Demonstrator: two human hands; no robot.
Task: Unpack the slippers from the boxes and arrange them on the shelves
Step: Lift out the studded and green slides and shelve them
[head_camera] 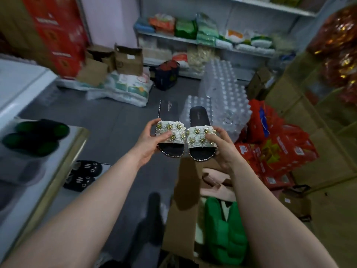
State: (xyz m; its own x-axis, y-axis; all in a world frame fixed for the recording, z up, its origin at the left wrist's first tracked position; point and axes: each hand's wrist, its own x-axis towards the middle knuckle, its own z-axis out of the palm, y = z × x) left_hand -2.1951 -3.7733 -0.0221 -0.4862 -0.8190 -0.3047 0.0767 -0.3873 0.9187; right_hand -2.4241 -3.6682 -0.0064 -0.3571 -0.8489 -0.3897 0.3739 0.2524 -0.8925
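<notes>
I hold a pair of black slippers with white, gold-flowered straps out in front of me, above the floor. My left hand (149,141) grips the left slipper (170,120) by its strap, thumb on top. My right hand (222,146) grips the right slipper (201,136) the same way. Below my right arm an open cardboard box (183,206) holds green slippers (224,235) and pink ones (218,182). On the shelf (63,165) at my left lie dark slippers with green insoles (36,137). A black patterned pair (85,175) sits on the lower level.
Shrink-wrapped packs of water bottles (224,93) stand ahead on the grey floor. Red bags and cartons (278,144) pile up at the right beside wooden shelving (316,132). Open cardboard boxes (125,59) and white sacks lie at the back left. My foot (152,209) is below.
</notes>
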